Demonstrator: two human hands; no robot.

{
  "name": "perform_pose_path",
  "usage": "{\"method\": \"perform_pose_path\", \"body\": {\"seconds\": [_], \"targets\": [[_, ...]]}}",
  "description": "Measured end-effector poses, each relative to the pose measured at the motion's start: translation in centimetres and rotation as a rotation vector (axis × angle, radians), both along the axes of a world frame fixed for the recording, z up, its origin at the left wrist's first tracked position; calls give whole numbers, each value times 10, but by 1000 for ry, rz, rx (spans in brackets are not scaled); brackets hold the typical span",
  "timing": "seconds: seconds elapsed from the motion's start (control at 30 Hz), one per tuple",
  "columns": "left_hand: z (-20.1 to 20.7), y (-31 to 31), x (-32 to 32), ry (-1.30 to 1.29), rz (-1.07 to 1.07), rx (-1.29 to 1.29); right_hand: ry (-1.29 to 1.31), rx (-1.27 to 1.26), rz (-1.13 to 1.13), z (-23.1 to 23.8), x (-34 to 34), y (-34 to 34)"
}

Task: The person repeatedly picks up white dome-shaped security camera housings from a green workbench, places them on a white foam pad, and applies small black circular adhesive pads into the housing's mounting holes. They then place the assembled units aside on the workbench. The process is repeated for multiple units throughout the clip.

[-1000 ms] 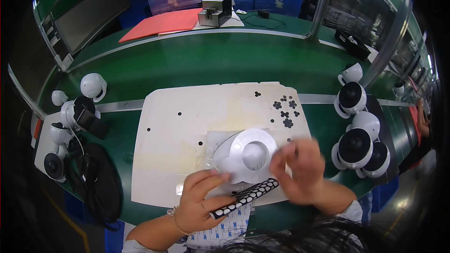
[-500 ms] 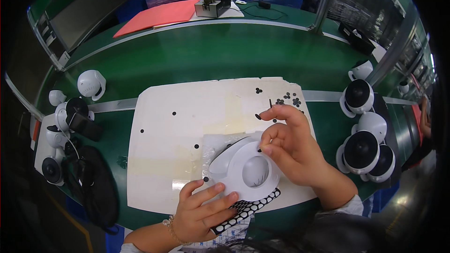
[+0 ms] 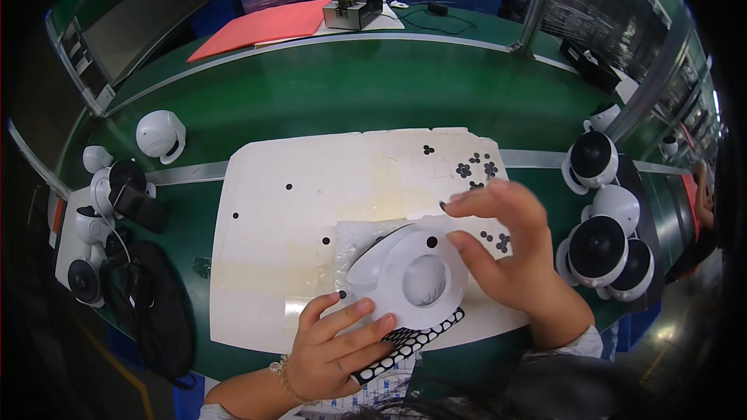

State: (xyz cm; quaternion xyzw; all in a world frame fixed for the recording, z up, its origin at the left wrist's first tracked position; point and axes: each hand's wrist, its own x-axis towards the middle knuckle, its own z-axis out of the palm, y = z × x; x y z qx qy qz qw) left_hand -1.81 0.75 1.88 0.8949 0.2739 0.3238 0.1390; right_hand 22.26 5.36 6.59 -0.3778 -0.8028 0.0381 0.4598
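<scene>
Between white devices (image 3: 617, 208), left hand (image 3: 331, 351) holds dotted sheet (image 3: 410, 348) beside housing (image 3: 395, 284); right hand (image 3: 510, 258), half-spread, seemingly bears dot (image 3: 443, 206).

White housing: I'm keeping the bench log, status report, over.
Left hand on white housing. Right hand open at its right. Black dot on its ring, uncovered. Patterned sheet along near edge.

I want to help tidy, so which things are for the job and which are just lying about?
For the job, it seems: white base, touched by the left hand; dotted sheet; black dot on the base.

Probably just lying about: red sheet; metal box.
</scene>
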Motion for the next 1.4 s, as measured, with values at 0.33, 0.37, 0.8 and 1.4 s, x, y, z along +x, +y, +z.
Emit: {"method": "perform_pose_path", "body": {"seconds": [0.33, 0.37, 0.8, 1.4], "targets": [[0, 2, 1, -7, -6, 14, 157, -359, 290, -13, -32, -2], [-1, 2, 2, -17, -3, 12, 172, -360, 293, -15, -32, -1], [0, 2, 0, -8, -6, -1, -242, -29, 31, 0, -25, -27], [-3, 1, 8, -79, 51, 40, -36, -510, 204, -20, -7, -43]]}}
